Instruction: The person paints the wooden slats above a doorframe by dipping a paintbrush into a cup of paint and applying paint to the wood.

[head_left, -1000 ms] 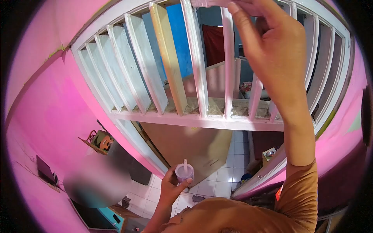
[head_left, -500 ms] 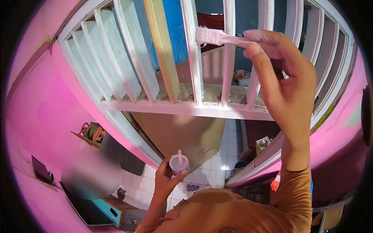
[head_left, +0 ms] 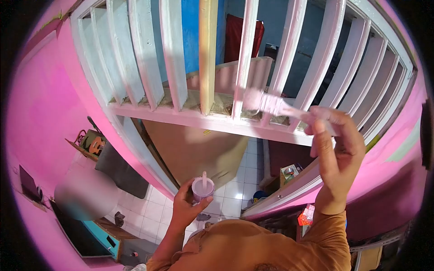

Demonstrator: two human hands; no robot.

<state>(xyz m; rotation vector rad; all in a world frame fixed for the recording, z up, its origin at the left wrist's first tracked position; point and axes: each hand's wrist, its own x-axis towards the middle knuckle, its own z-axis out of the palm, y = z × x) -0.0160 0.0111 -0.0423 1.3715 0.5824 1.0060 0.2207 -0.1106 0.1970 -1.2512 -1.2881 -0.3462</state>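
Note:
My right hand (head_left: 337, 149) grips a paintbrush (head_left: 275, 106) by its handle, fingers pinched round it. The pale pink bristles, a little blurred, are at the lower end of a white slat (head_left: 244, 63), just above the bottom rail (head_left: 217, 121). I cannot tell if they touch the slat. Left of that slat is an unpainted-looking yellowish wooden slat (head_left: 207, 54). Lower down, my left hand (head_left: 186, 205) is wrapped round a small paint cup (head_left: 203, 192), held upright. A pale stick (head_left: 204, 179) stands in the cup.
A brown door panel (head_left: 194, 149) hangs below the slatted frame. Pink walls (head_left: 36, 108) flank it. At lower left are a dark grey panel (head_left: 122, 167) and a teal-edged cabinet (head_left: 97, 235). White floor tiles (head_left: 233, 192) lie below, with a dark rag (head_left: 203, 217).
My right hand has come down with the paintbrush, from the upper part of the white slat to near its foot. My left hand still holds the cup. The view has shifted a little.

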